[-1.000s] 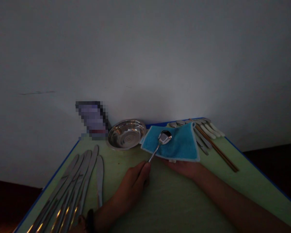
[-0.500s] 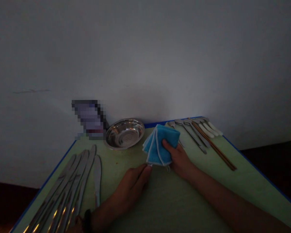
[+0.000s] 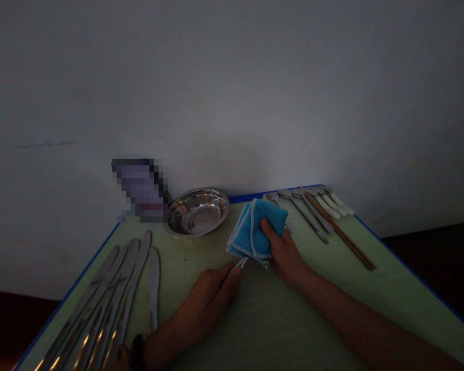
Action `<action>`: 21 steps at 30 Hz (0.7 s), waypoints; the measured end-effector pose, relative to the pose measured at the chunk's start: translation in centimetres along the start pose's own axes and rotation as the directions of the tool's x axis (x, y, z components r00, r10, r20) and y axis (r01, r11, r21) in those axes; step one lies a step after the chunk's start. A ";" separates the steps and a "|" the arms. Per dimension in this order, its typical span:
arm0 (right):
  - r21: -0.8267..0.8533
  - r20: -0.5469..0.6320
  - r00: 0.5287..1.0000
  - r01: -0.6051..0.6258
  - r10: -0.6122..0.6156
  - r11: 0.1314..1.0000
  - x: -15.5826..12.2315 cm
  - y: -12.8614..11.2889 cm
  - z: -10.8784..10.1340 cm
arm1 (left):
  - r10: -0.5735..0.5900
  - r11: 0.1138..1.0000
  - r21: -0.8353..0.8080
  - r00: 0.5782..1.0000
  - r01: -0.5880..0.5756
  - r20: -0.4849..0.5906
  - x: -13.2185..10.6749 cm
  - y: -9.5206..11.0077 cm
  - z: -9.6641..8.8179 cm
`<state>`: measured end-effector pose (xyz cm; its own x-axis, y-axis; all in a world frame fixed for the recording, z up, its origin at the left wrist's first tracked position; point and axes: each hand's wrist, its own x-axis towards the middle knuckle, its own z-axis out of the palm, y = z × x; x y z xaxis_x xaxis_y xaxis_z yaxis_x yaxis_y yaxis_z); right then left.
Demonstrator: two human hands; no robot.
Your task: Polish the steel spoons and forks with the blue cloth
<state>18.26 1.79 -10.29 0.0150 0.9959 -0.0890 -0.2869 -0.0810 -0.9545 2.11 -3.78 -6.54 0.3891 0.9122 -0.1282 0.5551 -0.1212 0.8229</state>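
My right hand (image 3: pixel 284 252) is closed around a folded blue cloth (image 3: pixel 251 232) with a pale edge. The cloth is wrapped over the bowl of a metal spoon, which is hidden. Only a short piece of the spoon's handle (image 3: pixel 241 263) shows below the cloth. My left hand (image 3: pixel 212 293) pinches that handle with fingers and thumb, resting low over the green table (image 3: pixel 278 319).
A steel bowl (image 3: pixel 197 211) sits at the back, left of the cloth. Several table knives (image 3: pixel 116 299) lie in a row at the left. Spoons, white-handled cutlery and brown chopsticks (image 3: pixel 325 214) lie at the back right. A blurred object (image 3: pixel 141 189) stands against the wall.
The cloth lay flat on my right palm with the spoon's bowl on it; my right hand has folded the cloth shut over the bowl. The left hand kept hold of the handle.
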 end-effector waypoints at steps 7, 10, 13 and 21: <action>0.041 0.044 0.997 0.059 -0.061 0.997 0.5 -0.3 -0.3 | -0.030 1.000 0.007 0.999 0.031 -0.033 0.1 -0.4 0.2; -0.201 0.001 0.992 0.126 -0.129 0.971 0.4 -1.1 -0.4 | -0.022 0.999 0.030 0.999 0.023 -0.026 0.0 -0.3 0.1; -0.405 -0.048 0.982 0.150 -0.185 0.902 0.2 -1.6 -0.6 | -0.015 0.999 0.043 1.000 0.015 -0.007 -0.1 0.0 0.1; -0.401 0.063 0.986 0.169 -0.157 0.901 0.3 -1.6 -1.0 | -0.039 0.998 -0.059 0.999 0.037 -0.027 -0.2 -0.2 0.0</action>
<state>19.67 2.22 -9.07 -0.0004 0.9968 0.0799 0.1278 0.0793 -0.9886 1.88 -3.91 -6.69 0.3472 0.9265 -0.1449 0.5248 -0.0639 0.8488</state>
